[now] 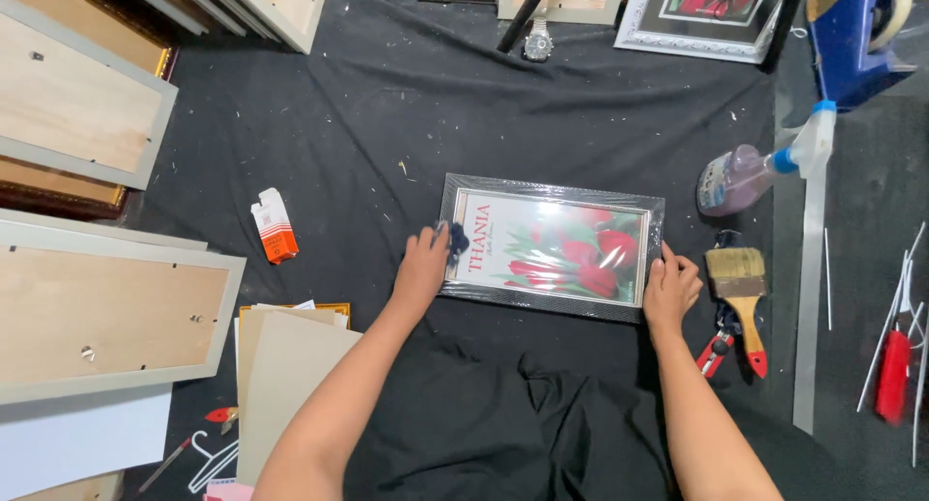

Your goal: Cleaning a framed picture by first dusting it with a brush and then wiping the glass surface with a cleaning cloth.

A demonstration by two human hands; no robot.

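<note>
Black cloth point(581, 104), speckled with debris, beneath wrapped picture frame point(552, 246).

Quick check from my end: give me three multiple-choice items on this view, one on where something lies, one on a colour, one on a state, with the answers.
1. Where does the paintbrush lie?
A. Right of the picture frame, by the right hand
B. On top of the frame
C. Beside the orange box

2. What colour are the flowers in the framed picture?
A. Yellow
B. Red
C. Blue

3. What state is the left hand in?
A. Resting apart from the frame
B. Raised off the black cloth, holding nothing
C. Pressing a dark cloth wad on the frame's left edge

Answers:
1 A, the brush lies just beyond the frame's right end, next to the red-handled pliers.
2 B, red blooms with green leaves show under the glare.
3 C, the fingers grip the wad against the frame.
</note>
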